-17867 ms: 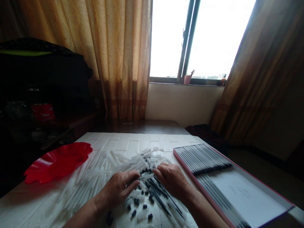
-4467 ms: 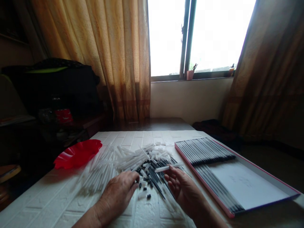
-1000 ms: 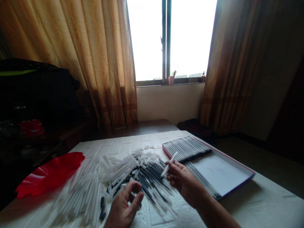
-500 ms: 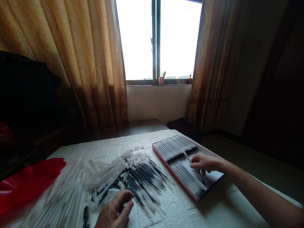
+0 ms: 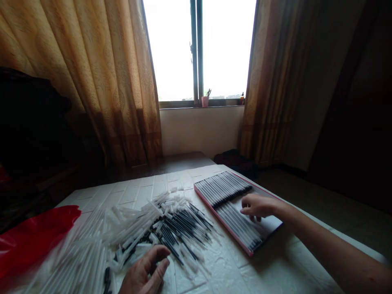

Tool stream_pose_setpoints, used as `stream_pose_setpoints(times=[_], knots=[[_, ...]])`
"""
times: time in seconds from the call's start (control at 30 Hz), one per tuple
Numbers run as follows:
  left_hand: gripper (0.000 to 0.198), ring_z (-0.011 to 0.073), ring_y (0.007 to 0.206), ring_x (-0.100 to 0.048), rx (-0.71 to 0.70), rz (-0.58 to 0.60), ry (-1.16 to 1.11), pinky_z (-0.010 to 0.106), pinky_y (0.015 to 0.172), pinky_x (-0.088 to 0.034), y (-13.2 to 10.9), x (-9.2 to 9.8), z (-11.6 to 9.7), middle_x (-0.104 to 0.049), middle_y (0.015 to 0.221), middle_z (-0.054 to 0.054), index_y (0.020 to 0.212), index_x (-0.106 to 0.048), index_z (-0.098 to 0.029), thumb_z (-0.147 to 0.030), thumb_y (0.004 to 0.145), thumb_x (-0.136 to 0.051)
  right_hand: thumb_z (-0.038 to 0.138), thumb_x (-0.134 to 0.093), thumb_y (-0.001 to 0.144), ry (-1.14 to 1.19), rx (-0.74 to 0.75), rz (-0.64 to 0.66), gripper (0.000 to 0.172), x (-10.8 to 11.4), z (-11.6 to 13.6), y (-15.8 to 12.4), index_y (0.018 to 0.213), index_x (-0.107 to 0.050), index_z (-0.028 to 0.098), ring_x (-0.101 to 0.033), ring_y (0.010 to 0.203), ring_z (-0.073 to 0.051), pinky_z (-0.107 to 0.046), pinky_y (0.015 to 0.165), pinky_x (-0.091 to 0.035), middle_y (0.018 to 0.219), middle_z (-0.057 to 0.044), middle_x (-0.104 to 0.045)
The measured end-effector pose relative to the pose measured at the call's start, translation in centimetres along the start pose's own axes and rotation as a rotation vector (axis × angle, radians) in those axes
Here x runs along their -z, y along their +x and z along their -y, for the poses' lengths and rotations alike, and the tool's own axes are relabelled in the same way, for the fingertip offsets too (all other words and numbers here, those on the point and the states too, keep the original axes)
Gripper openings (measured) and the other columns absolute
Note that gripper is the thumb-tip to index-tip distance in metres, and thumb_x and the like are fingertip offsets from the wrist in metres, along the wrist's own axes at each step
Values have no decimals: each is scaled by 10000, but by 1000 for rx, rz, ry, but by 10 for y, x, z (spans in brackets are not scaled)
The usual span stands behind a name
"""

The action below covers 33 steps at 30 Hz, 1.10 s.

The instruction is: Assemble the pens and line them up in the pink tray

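Observation:
My right hand [image 5: 259, 205] reaches out over a flat pink-edged box [image 5: 221, 219] and rests palm down on the rows of assembled pens [image 5: 228, 192] laid inside it; no pen shows in its fingers. My left hand [image 5: 143, 274] lies at the near edge of the table with its fingers loosely curved and apart, holding nothing, just short of a heap of black refills [image 5: 179, 230]. White pen barrels [image 5: 88, 249] and short white caps [image 5: 171, 201] are scattered around the refills on the white table [image 5: 220, 273].
A red scalloped dish [image 5: 33, 237] sits at the table's left edge. Orange curtains [image 5: 101, 73] frame a bright window with a pink cup [image 5: 204, 101] on the sill. A dark bag [image 5: 30, 122] stands at the left, and dark cloth [image 5: 235, 160] lies on the floor.
My right hand carried a white pen from the pile to the box and set it down among the rows. The left hand has stayed by the refills. The view has swung right.

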<state>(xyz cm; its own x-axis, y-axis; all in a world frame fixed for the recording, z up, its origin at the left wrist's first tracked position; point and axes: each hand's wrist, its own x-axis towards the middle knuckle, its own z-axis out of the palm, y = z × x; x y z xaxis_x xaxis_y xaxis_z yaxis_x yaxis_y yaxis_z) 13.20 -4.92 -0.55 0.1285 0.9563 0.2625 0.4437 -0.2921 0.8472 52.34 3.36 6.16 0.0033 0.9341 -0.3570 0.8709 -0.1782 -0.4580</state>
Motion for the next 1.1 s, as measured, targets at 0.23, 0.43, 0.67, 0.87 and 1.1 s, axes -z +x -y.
stream_pose_setpoints(times=[0.23, 0.43, 0.67, 0.87, 1.1], knots=[[500, 182, 607, -657, -7, -3, 2, 231, 582, -533, -1, -1, -4, -733, 761, 18, 876, -739, -257, -721, 820, -560, 135, -623, 815, -135, 151, -273, 225, -17, 6, 1, 954, -777, 224, -716, 836, -238, -290, 732, -463, 902, -73, -783], [576, 132, 450, -575, 56, -187, -184, 221, 457, -491, 2, 0, -7, -640, 633, -20, 859, -713, -217, -773, 781, -585, 210, -629, 838, -218, 144, -422, 205, -23, 5, -7, 974, -782, 212, -706, 930, -313, -334, 736, -451, 974, -124, -780], [384, 211, 716, -719, -115, -468, -14, 275, 672, -577, 9, 14, 0, -736, 770, 20, 944, -714, -237, -595, 874, -593, 264, -486, 948, -193, 345, -600, 250, -56, 57, -30, 978, -734, 248, -706, 890, -279, -309, 703, -421, 980, -97, -770], [262, 254, 993, -704, -198, -572, 71, 347, 935, -524, 14, 21, 5, -756, 992, 51, 1029, -693, -243, -430, 897, -565, 293, -433, 991, -97, 657, -599, 305, -104, 114, -34, 907, -721, 242, -703, 803, -233, -280, 684, -405, 902, -77, -757], [271, 243, 1112, -660, -215, -700, 122, 360, 998, -488, 18, 30, 5, -713, 1117, 75, 1103, -645, -209, -308, 968, -432, 257, -574, 925, 50, 805, -636, 215, -136, 124, -26, 753, -703, 252, -647, 642, -178, -243, 615, -391, 733, -30, -731]])
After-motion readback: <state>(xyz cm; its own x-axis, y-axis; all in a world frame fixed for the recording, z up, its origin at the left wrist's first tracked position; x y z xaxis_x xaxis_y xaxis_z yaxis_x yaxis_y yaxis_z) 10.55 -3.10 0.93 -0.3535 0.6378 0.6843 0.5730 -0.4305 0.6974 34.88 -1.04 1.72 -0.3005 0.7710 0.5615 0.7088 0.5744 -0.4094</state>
